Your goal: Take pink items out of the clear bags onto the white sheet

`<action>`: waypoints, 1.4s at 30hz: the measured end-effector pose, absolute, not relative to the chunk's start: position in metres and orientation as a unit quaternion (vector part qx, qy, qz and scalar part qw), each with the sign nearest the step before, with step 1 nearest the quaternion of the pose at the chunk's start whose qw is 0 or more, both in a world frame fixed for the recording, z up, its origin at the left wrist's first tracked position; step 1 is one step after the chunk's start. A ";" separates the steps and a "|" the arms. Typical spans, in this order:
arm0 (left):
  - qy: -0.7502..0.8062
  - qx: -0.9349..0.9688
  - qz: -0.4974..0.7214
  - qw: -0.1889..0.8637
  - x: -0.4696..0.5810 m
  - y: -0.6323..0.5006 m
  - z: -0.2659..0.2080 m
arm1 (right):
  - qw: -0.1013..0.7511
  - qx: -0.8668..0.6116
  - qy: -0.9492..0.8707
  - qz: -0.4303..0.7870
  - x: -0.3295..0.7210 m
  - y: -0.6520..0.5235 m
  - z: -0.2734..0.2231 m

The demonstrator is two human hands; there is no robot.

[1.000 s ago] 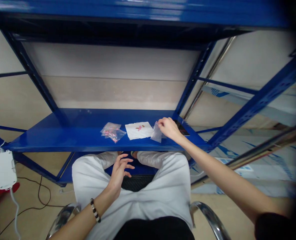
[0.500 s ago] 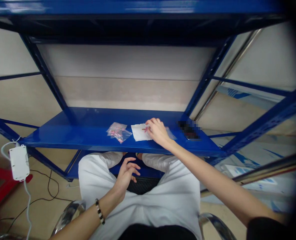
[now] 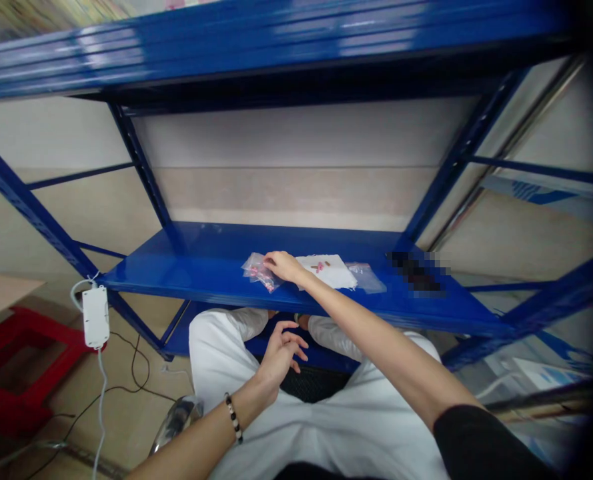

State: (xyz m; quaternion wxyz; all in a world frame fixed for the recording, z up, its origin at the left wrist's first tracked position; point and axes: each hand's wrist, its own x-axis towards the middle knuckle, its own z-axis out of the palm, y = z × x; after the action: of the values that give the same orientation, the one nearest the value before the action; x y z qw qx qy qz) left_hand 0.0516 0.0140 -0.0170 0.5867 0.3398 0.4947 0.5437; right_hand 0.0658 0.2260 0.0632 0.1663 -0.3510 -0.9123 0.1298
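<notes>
My right hand (image 3: pixel 282 265) reaches over the blue shelf (image 3: pixel 203 263), with its bent fingers together at the small clear zip bags (image 3: pixel 259 272) holding pink pieces. Its fingertips are partly hidden, and what they hold, if anything, I cannot make out. Beside the wrist lies a white cloth or paper sheet (image 3: pixel 339 272) with a small pink piece (image 3: pixel 319 267) and a brownish bit (image 3: pixel 327 263) on it. A flat clear bag (image 3: pixel 369 279) sits just right of the sheet. My left hand (image 3: pixel 280 353) hovers above my lap, fingers loosely spread, holding nothing.
A pixelated dark object (image 3: pixel 419 273) rests on the shelf's right part. A blue upper shelf beam (image 3: pixel 276 50) crosses above, with blue posts at both sides. At left hangs a white power strip (image 3: pixel 96 317), near a red plastic stool (image 3: pixel 31 360) and floor cables.
My right hand has moved left from the white sheet to the zip bags, uncovering the small pieces on the sheet. My left hand stays over my lap. The view has turned left.
</notes>
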 end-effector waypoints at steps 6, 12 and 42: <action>0.513 0.303 0.559 0.577 0.047 0.016 -0.017 | 0.216 -0.375 -0.895 0.105 0.062 0.220 0.069; 0.477 0.274 0.597 0.584 0.038 0.017 -0.005 | 0.426 -0.325 -0.805 0.256 0.082 0.181 0.101; 0.441 0.478 0.526 0.548 0.035 0.017 0.001 | 0.417 -0.392 -0.634 0.520 0.217 0.041 -0.005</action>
State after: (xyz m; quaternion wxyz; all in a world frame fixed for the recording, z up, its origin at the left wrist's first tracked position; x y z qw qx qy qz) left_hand 0.0354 0.0175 0.0014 0.5480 0.4780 0.4414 0.5258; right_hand 0.2168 0.0409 -0.0047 0.4166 -0.3924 -0.6343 0.5197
